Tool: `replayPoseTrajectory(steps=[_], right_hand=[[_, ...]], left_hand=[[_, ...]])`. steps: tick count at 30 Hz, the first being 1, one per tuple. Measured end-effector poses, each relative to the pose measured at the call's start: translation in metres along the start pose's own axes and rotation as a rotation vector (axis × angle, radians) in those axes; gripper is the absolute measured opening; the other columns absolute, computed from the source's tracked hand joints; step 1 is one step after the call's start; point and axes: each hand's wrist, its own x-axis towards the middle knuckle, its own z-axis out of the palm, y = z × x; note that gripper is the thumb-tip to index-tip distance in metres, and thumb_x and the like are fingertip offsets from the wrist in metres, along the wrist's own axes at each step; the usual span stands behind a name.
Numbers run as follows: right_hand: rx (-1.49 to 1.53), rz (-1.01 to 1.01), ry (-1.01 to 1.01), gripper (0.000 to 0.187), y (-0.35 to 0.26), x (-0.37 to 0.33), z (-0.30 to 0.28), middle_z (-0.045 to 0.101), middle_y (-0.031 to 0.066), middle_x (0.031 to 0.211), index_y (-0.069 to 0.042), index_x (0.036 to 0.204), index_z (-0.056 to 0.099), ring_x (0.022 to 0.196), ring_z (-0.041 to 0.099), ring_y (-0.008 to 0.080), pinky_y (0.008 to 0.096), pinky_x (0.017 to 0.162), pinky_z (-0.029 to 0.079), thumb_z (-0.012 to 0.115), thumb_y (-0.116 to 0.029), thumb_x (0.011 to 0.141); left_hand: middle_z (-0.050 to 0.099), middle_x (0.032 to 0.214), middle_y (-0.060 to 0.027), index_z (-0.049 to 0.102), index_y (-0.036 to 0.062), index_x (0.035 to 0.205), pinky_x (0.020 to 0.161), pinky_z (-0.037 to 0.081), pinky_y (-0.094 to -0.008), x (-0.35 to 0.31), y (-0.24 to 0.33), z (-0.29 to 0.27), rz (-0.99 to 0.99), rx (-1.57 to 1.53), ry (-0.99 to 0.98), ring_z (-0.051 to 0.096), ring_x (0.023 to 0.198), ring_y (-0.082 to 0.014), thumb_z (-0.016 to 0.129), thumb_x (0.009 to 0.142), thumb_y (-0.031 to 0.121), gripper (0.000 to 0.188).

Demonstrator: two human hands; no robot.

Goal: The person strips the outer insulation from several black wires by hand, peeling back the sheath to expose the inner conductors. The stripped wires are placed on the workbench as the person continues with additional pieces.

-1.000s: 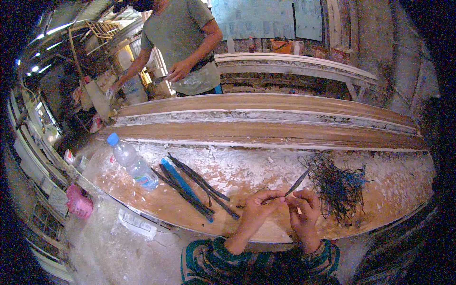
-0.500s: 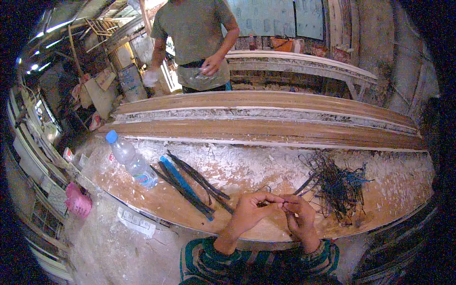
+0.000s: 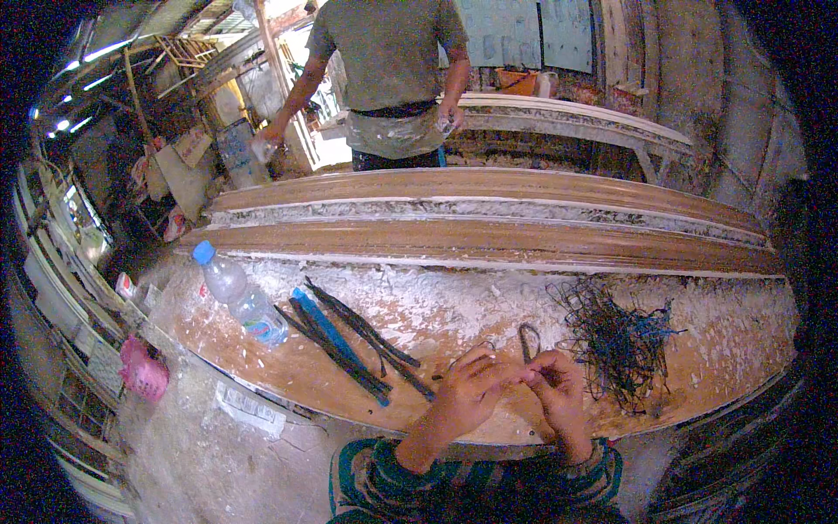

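Note:
Above the near side of the worn wooden table (image 3: 454,319), my left hand (image 3: 467,393) and my right hand (image 3: 559,395) meet fingertip to fingertip. Both are closed in a pinch on a thin dark cord (image 3: 529,336), which stands up in a small loop beyond the fingers. My fingers hide the part they grip. Just right of my right hand lies a tangled heap of black and blue cord (image 3: 624,345). Left of my left hand are several flat black strips (image 3: 362,327) and a blue strip (image 3: 327,327).
A clear plastic bottle with a blue cap (image 3: 240,297) lies at the table's left. Long brown boards (image 3: 489,236) run along the far side. Across them stands a person in a dull green shirt (image 3: 388,61). A pink bag (image 3: 144,368) hangs at the left.
The cord in my fingers now bends into a loop, where before it stuck out toward the heap. The person opposite has moved right and lowered an arm.

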Motion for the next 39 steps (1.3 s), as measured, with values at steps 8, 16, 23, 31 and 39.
replayPoseTrajectory(steps=[8,16,23,31,39], right_hand=[[0.431,0.291,-0.256,0.015,-0.006,0.006,-0.017,0.056,0.0058,0.074,-0.003,0.073,0.056,0.071,0.053,0.0138,0.0246,0.062,0.041,0.067,-0.012,0.071],[0.630,0.322,-0.223,0.019,-0.002,0.003,-0.016,0.056,0.0071,0.074,-0.004,0.073,0.056,0.068,0.052,0.0160,0.0259,0.060,0.041,0.072,-0.011,0.065],[0.539,0.234,-0.208,0.017,-0.008,-0.003,-0.016,0.056,0.0092,0.073,-0.001,0.072,0.058,0.067,0.053,0.0171,0.0257,0.058,0.042,0.071,-0.010,0.066],[0.149,0.080,-0.105,0.020,-0.017,-0.008,-0.011,0.064,0.0091,0.087,-0.003,0.089,0.066,0.078,0.060,0.0186,0.0277,0.073,0.046,0.065,-0.002,0.069],[-0.055,-0.003,-0.055,0.013,-0.039,-0.004,-0.010,0.062,0.0085,0.079,0.000,0.080,0.064,0.074,0.057,0.0166,0.0254,0.066,0.044,0.067,-0.004,0.068]], left_hand=[[0.059,0.084,-0.0039,0.062,0.0115,0.094,0.070,0.047,-0.0314,-0.001,0.008,-0.006,0.173,-0.002,-0.053,0.054,0.081,-0.0238,0.060,0.066,0.003,0.029],[0.058,0.083,-0.0074,0.061,0.0082,0.094,0.066,0.048,-0.0320,0.000,0.010,-0.005,0.164,-0.235,-0.056,0.056,0.078,-0.0241,0.064,0.066,0.001,0.029],[0.061,0.082,-0.0082,0.062,0.0075,0.092,0.064,0.050,-0.0310,-0.007,0.012,-0.002,0.046,-0.278,-0.034,0.059,0.074,-0.0226,0.065,0.070,0.005,0.023],[0.063,0.093,-0.0078,0.059,0.0040,0.097,0.070,0.051,-0.0259,-0.013,0.008,0.012,-0.146,-0.447,0.156,0.061,0.083,-0.0151,0.066,0.074,0.005,0.024],[0.062,0.092,-0.0075,0.055,0.0050,0.107,0.061,0.052,-0.0229,-0.010,0.015,0.012,-0.230,-0.462,0.121,0.061,0.079,-0.0124,0.066,0.073,0.003,0.036]])
